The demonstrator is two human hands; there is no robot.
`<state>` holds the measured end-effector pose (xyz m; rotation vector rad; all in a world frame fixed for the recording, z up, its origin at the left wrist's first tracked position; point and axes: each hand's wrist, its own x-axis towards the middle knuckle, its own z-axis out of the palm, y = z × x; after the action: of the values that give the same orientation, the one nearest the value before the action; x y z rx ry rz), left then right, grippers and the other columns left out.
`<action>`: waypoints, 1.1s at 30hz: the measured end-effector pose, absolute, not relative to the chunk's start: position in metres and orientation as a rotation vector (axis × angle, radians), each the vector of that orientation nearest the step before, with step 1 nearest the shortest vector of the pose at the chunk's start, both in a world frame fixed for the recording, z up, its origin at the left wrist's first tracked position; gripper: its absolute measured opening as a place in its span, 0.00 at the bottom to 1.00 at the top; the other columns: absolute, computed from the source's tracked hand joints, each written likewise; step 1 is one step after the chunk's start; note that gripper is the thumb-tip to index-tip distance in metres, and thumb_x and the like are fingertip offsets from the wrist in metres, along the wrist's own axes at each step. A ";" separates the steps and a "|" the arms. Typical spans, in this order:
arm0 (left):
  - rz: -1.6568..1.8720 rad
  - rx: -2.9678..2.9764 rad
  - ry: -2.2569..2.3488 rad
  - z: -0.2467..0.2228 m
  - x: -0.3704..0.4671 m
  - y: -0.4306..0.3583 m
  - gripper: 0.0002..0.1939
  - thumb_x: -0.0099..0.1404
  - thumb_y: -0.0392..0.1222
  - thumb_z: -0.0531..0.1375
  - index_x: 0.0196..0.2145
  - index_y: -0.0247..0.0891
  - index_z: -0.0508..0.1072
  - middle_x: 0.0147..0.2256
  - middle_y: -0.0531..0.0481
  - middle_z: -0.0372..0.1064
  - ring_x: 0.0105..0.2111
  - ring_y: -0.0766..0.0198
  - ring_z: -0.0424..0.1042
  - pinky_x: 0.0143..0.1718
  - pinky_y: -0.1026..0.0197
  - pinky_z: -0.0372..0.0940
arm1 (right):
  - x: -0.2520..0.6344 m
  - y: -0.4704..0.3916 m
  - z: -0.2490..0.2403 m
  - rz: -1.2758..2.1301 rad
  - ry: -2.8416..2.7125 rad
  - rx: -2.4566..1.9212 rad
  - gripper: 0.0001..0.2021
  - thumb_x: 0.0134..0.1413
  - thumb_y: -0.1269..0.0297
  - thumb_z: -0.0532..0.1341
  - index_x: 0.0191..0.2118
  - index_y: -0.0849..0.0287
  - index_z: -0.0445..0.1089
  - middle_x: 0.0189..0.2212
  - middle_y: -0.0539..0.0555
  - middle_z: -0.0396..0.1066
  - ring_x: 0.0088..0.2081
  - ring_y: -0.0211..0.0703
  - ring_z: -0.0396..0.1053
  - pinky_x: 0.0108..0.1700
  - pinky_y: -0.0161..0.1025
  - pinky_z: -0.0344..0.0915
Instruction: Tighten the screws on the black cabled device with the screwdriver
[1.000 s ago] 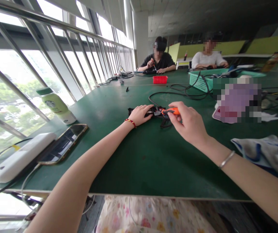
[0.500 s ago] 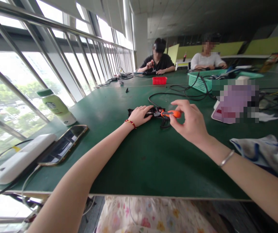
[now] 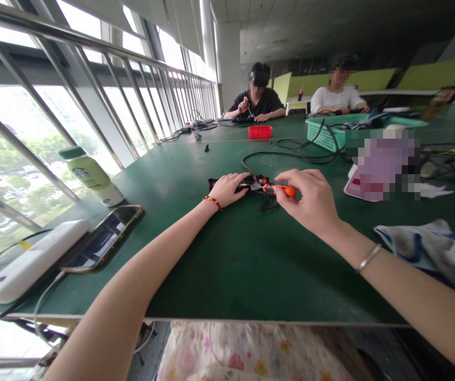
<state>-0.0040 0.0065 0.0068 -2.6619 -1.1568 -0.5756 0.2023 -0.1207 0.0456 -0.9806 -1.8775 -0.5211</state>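
Observation:
A black corded device (image 3: 245, 183) with small orange parts lies on the table in front of me. My left hand (image 3: 229, 189) grips its left part, thumb and fingers on either side, covering much of it. Between the thumb and fingers of my right hand (image 3: 310, 198) is the orange and grey handle of a screwdriver (image 3: 289, 190), lying nearly level and pointing left at the device. Where its tip meets the device is too small to make out. A short dark cable loop (image 3: 269, 203) sits beside the device's near side.
A red basket (image 3: 260, 132) and a green basket (image 3: 326, 135) with cables stand farther back. At right are a purple pixelated object (image 3: 386, 164) and a cloth (image 3: 418, 241). A bottle (image 3: 90, 177), phone (image 3: 104, 238) and white power strip (image 3: 33, 259) line the left. Two people sit opposite.
The thumb and fingers of my right hand have shifted slightly on the screwdriver handle, the index finger now lower. My left hand stays in place on the device.

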 end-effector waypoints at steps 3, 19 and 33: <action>-0.582 -2.661 -1.149 0.006 -0.004 0.007 0.26 0.65 0.47 0.52 0.59 0.36 0.61 0.49 0.42 0.70 0.48 0.54 0.70 0.51 0.54 0.62 | 0.203 -0.119 0.045 -0.506 -1.852 -0.974 0.10 0.54 0.64 0.57 0.43 0.55 0.65 0.24 0.49 0.68 0.28 0.44 0.67 0.40 0.43 0.63; -0.584 -2.652 -1.147 0.005 -0.005 0.007 0.26 0.65 0.47 0.52 0.59 0.37 0.61 0.50 0.44 0.69 0.48 0.55 0.69 0.51 0.54 0.62 | 0.206 -0.116 0.044 -0.535 -1.839 -0.912 0.21 0.49 0.68 0.58 0.51 0.59 0.62 0.35 0.54 0.72 0.35 0.45 0.68 0.43 0.42 0.64; -0.570 -2.648 -1.148 0.005 -0.005 0.007 0.26 0.65 0.47 0.52 0.59 0.36 0.60 0.50 0.43 0.69 0.49 0.55 0.69 0.52 0.54 0.62 | 0.208 -0.114 0.044 -0.537 -1.881 -0.908 0.15 0.51 0.68 0.57 0.46 0.57 0.65 0.35 0.54 0.73 0.36 0.47 0.69 0.43 0.44 0.64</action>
<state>-0.0048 0.0073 0.0048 -2.6479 -1.1477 -0.5703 0.2083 -0.1138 0.0437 -0.9082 -1.8811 -0.5366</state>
